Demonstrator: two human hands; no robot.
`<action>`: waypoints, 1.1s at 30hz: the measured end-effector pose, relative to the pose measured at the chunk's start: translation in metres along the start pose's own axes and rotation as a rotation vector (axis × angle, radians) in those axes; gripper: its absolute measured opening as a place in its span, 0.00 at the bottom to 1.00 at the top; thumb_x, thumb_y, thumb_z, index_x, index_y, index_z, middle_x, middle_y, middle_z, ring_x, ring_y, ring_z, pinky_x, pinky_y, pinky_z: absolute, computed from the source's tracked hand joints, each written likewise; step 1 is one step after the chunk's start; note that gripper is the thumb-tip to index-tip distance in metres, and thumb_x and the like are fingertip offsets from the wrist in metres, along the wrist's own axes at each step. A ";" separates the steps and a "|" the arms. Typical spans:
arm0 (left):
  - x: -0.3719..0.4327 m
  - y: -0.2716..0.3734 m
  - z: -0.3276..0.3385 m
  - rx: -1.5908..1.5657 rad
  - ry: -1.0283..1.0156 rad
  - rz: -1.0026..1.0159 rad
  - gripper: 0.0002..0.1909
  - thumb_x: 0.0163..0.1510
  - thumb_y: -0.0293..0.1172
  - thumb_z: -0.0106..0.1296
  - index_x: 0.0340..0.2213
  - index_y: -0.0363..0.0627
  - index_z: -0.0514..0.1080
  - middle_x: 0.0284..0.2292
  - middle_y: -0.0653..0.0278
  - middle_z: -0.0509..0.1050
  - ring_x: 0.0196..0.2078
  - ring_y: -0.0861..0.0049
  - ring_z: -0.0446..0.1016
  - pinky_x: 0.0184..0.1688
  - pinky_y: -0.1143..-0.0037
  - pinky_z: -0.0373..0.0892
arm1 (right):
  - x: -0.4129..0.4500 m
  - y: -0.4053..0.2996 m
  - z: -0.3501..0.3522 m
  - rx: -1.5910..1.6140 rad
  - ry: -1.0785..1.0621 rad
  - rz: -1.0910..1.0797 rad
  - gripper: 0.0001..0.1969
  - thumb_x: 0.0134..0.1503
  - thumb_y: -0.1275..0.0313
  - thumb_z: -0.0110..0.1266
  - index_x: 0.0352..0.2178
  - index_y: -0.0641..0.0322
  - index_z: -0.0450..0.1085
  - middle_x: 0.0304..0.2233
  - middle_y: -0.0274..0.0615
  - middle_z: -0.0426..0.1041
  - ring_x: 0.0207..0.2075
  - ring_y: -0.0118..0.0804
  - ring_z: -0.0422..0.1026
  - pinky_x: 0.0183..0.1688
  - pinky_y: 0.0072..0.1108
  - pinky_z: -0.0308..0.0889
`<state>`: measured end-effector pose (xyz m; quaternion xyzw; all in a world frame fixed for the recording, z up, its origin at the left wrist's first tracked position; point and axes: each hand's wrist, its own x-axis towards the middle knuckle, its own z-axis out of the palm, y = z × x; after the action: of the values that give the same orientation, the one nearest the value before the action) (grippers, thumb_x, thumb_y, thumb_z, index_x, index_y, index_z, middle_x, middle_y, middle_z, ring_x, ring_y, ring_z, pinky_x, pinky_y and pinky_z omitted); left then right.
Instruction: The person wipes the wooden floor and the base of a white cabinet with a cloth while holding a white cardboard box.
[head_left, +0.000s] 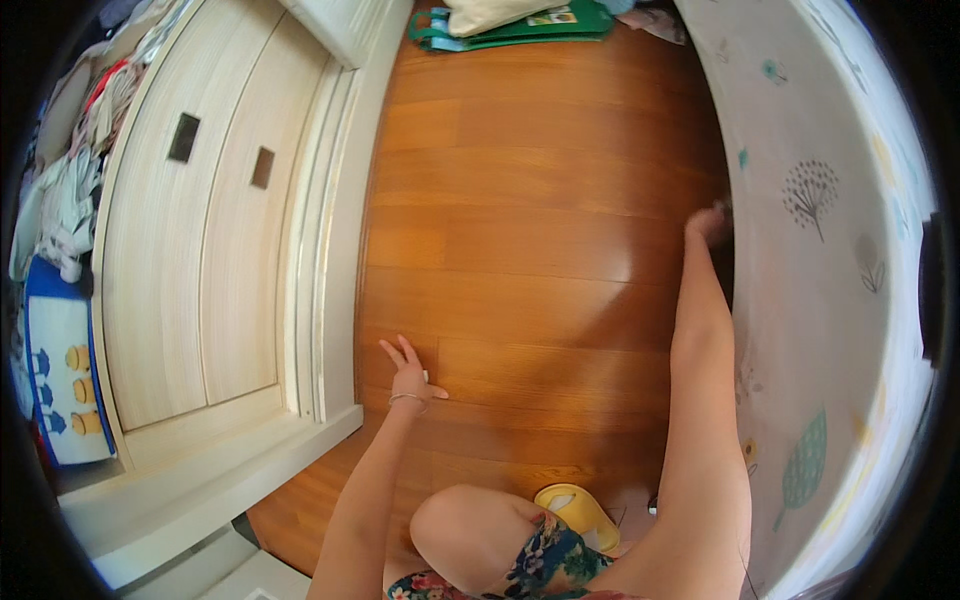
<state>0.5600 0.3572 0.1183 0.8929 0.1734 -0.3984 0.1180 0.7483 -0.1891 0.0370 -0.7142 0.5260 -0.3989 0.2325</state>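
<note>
My left hand (409, 376), with a thin bracelet at the wrist, is spread over the wooden floor (525, 247) near the base of the wardrobe. Its fingers are apart; a small pale spot shows beside it, too small to name. On the other side, my right hand (706, 225) reaches to the lower edge of a printed bed cover (795, 300). It is blurred and its fingertips are partly hidden in the dark gap there. Something small and greyish shows at those fingers, but whether they hold it I cannot tell.
To the left stands a pale wooden wardrobe with drawers (247, 300), clothes (67, 202) and a blue-and-white fabric box (71, 375). A green bag (577, 26) and a cream cloth bag (495, 11) lie at the far end. Below my knee (472, 532) is a yellow slipper (581, 517).
</note>
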 end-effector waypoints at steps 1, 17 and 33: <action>-0.002 -0.015 0.000 -0.008 0.029 0.012 0.73 0.26 0.36 0.71 0.56 0.44 0.20 0.54 0.41 0.12 0.43 0.57 0.70 0.40 0.76 0.71 | -0.053 -0.049 0.012 0.193 -0.230 0.010 0.15 0.53 0.71 0.40 0.39 0.68 0.68 0.39 0.50 0.70 0.40 0.47 0.67 0.44 0.32 0.59; -0.007 -0.025 -0.006 -0.046 -0.046 -0.096 0.70 0.28 0.33 0.69 0.57 0.43 0.23 0.53 0.38 0.11 0.42 0.57 0.72 0.39 0.74 0.70 | -0.398 -0.199 -0.098 0.341 -1.527 -0.746 0.06 0.50 0.79 0.41 0.26 0.69 0.67 0.24 0.52 0.67 0.28 0.44 0.66 0.31 0.32 0.63; -0.007 -0.001 -0.021 -0.075 -0.094 -0.043 0.68 0.30 0.30 0.68 0.58 0.44 0.24 0.55 0.37 0.15 0.37 0.53 0.73 0.35 0.73 0.70 | -0.021 -0.060 0.043 0.030 -0.206 -0.049 0.16 0.54 0.73 0.38 0.40 0.73 0.68 0.45 0.56 0.67 0.45 0.51 0.67 0.48 0.33 0.63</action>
<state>0.5699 0.3637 0.1371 0.8641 0.2017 -0.4357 0.1510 0.8150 -0.1532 0.0504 -0.7605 0.4756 -0.3369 0.2863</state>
